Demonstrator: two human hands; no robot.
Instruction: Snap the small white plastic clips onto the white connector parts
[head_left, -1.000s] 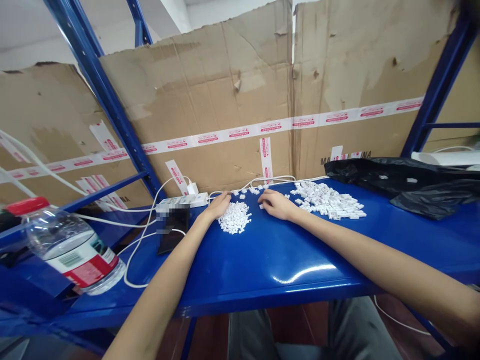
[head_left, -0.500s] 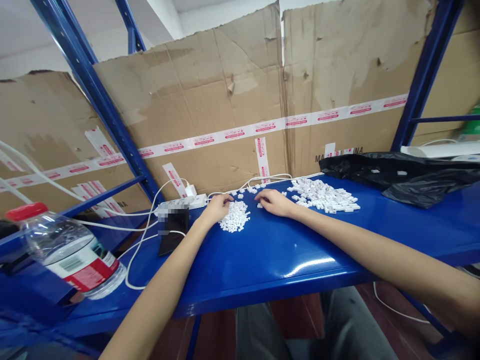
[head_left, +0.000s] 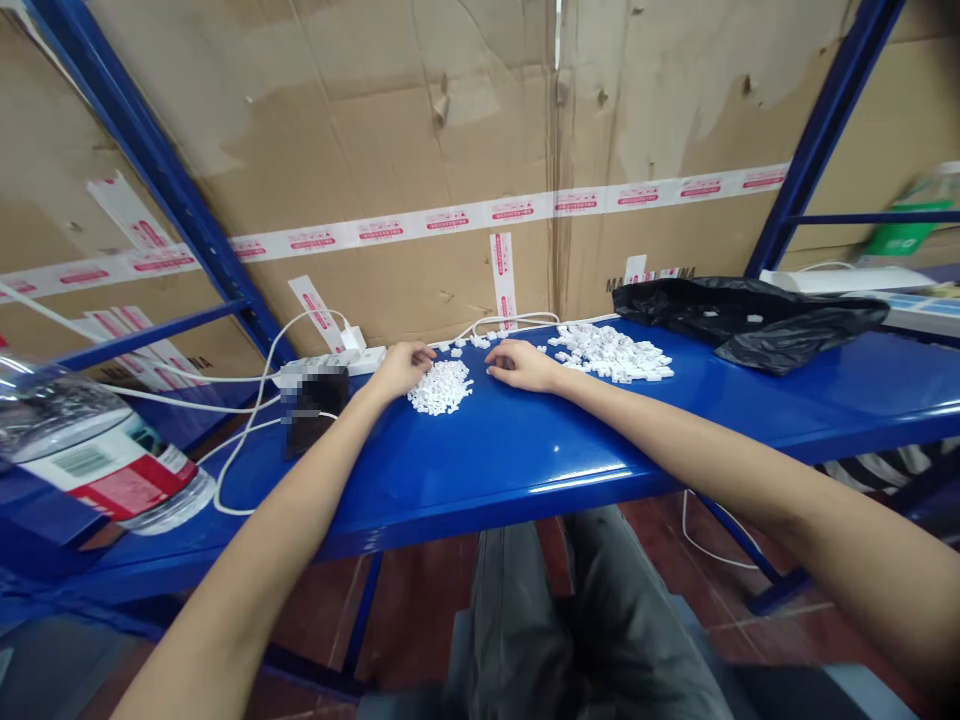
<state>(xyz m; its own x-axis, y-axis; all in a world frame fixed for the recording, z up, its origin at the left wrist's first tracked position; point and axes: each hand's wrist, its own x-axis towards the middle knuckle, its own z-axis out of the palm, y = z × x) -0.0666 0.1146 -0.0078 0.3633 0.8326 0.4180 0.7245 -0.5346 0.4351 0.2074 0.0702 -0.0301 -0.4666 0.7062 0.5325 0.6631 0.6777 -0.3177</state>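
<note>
My left hand [head_left: 405, 369] rests at the upper left edge of a heap of small white pieces [head_left: 441, 388], its fingers curled together. Across a narrow gap, my right hand [head_left: 519, 365] lies low over the blue tabletop [head_left: 487, 450], fingers and thumb bent close together. Anything between the fingertips of either hand is too small to make out. Right of my right hand spreads a second heap of larger white pieces [head_left: 619, 355]. Several loose white pieces [head_left: 457, 351] lie behind and between my hands.
A power strip [head_left: 330, 367] with white cables and a dark, partly blurred object [head_left: 319, 410] stand left of my left hand. A water bottle [head_left: 105, 455] is at far left. Black plastic [head_left: 750, 320] lies at back right. Cardboard [head_left: 375, 130] closes off the back.
The view has tipped downward, so the table appears higher and more of my legs shows. The white piece seen under my right fingertips before is no longer visible. Both hands keep nearly the same places.
</note>
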